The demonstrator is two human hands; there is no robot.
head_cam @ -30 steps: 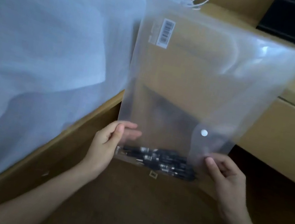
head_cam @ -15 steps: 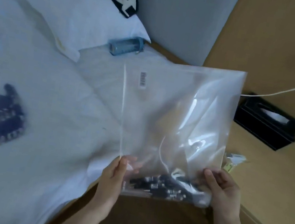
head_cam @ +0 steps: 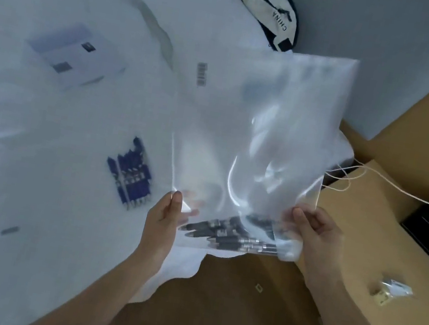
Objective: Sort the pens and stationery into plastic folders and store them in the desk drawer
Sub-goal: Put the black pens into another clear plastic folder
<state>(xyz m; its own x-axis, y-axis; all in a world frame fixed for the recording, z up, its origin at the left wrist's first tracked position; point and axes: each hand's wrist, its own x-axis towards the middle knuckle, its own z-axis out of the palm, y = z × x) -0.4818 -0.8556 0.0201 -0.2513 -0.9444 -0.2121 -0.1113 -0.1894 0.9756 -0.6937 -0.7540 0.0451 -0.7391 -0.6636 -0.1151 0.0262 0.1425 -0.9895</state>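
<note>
Pinching the clear plastic folder (head_cam: pixel 257 141) upright, our left hand (head_cam: pixel 166 219) and right hand (head_cam: pixel 315 234) grip its lower corners beside the black pens (head_cam: pixel 229 235).

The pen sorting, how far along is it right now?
Done: a batch of black pens lies at the bottom of the clear plastic folder. In hand: the left hand and right hand hold that folder up by its lower corners. Left: the blue pens lie loose on the bed; no drawer is visible.
</note>
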